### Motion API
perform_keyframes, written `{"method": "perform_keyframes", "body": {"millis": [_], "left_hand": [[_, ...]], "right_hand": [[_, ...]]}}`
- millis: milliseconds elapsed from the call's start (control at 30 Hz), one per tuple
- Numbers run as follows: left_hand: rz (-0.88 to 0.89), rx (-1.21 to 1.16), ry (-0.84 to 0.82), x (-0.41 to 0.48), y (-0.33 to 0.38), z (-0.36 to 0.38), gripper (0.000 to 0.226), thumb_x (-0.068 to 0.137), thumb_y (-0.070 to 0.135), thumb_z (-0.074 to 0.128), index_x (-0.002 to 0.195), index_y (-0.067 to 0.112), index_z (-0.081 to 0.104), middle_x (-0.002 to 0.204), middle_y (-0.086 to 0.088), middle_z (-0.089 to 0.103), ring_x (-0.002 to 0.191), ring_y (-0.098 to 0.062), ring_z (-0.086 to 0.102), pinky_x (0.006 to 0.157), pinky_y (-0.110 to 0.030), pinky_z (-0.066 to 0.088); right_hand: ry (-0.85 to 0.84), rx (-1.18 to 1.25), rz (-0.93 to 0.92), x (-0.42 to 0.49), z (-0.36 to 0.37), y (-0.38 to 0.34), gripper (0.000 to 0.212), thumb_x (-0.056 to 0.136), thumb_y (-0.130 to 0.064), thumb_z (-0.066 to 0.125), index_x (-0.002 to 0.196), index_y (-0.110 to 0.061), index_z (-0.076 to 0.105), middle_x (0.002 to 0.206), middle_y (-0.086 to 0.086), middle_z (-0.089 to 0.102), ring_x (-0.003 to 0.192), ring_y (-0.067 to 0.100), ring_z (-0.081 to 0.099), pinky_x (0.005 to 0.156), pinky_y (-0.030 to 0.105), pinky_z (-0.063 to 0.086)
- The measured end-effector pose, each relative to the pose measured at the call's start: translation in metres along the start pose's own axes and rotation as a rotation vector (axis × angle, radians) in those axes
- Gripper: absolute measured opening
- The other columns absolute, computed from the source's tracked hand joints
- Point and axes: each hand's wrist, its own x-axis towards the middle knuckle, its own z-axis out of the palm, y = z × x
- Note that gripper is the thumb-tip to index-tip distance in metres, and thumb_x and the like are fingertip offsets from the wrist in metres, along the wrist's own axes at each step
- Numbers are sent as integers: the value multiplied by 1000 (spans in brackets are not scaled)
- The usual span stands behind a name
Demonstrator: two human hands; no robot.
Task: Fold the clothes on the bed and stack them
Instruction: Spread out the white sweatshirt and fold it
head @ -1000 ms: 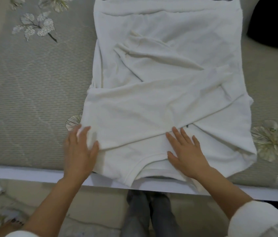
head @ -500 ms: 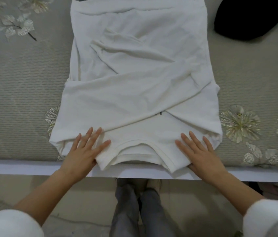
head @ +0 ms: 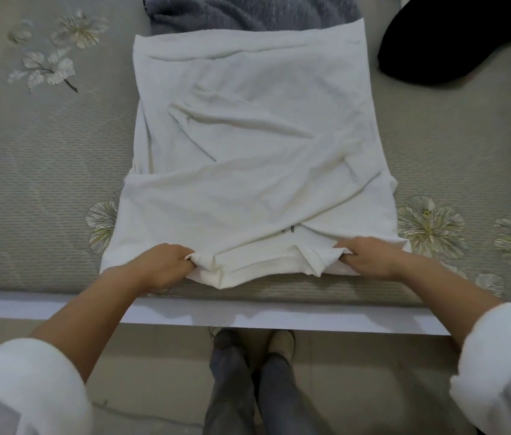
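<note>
White top [head: 257,146] lies flat on the bed [head: 44,171], sleeves crossed, close to the front edge. The left hand [head: 160,265] and the right hand [head: 370,257] each pinch its near end. It is best to lift both sides evenly and lay them on the far hem.

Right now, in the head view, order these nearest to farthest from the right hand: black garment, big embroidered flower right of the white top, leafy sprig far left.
1. Embroidered flower, just right of the right hand.
2. Black garment, far right corner.
3. Leafy sprig, far left, beyond the white top.
</note>
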Motion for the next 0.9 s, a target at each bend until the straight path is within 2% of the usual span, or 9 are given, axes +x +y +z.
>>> {"method": "perform_keyframes", "body": {"millis": [67, 167, 300, 400, 467, 567, 667, 767, 900], "left_hand": [[-20, 43, -93, -7, 9, -2, 27, 97, 27, 42, 86, 12, 61, 96, -7, 64, 82, -19, 55, 67, -26, 38], [-75, 14, -314, -18, 18, 8, 31, 92, 41, 48, 78, 14, 58, 98, -9, 60, 92, -24, 54, 76, -30, 36], [-147, -219, -460, -30, 28, 21, 28, 80, 44, 49, 59, 25, 48, 70, 10, 52, 65, -9, 44, 66, -21, 37], [-165, -355, -435, -28, 21, 6, 25, 75, 27, 65, 53, 23, 55, 51, 15, 54, 45, 0, 47, 46, -12, 35], [-132, -273, -397, -21, 15, -14, 16, 50, 26, 67, 53, 19, 52, 52, 11, 53, 47, -5, 48, 46, -16, 36], [-86, -199, -327, -4, 9, -48, 17, 40, 22, 58, 52, 18, 47, 54, 6, 50, 53, -11, 47, 47, -20, 34], [-100, -160, -212, 22, 7, -87, 21, 41, 24, 55, 59, 16, 49, 62, 1, 53, 59, -14, 49, 55, -26, 39], [-112, -117, -162, 51, 10, -126, 25, 42, 24, 54, 64, 14, 48, 70, -4, 52, 67, -19, 48, 63, -31, 38], [-156, -81, -84, 99, 12, -166, 19, 71, 9, 62, 70, 14, 43, 72, -2, 48, 63, -15, 42, 54, -27, 32]], "right_hand": [[-76, 20, 1, -10, 1, 6, 29, 100, -25, 40, 111, -13, 64, 113, 6, 63, 102, 24, 57, 86, 31, 43], [-283, 18, 37, -26, 9, 10, 23, 96, -30, 48, 77, -20, 56, 84, -3, 58, 72, 10, 51, 59, 13, 38], [-481, 54, 93, -36, 20, 15, 13, 93, -36, 51, 93, -24, 57, 97, -2, 58, 87, 16, 53, 79, 27, 45], [-314, 127, 61, -35, -3, 24, 19, 92, -38, 56, 85, -22, 64, 90, 0, 64, 79, 12, 55, 73, 27, 43], [-165, 259, 60, -28, -25, 29, 27, 89, -42, 62, 86, -15, 69, 93, 9, 69, 79, 13, 57, 71, 28, 43], [31, 376, 33, -11, -56, 29, 37, 84, -46, 67, 84, -9, 71, 82, 16, 67, 73, 14, 54, 66, 29, 38], [133, 403, 9, 15, -89, 23, 36, 83, -46, 68, 78, -10, 70, 72, 5, 64, 68, 14, 55, 65, 30, 40], [250, 423, 15, 48, -123, 15, 22, 84, -40, 69, 76, -19, 73, 69, -4, 68, 60, 5, 57, 57, 18, 43], [400, 331, 30, 100, -161, 2, 29, 87, -36, 65, 67, -15, 66, 60, -2, 58, 58, 14, 50, 55, 28, 35]]}}
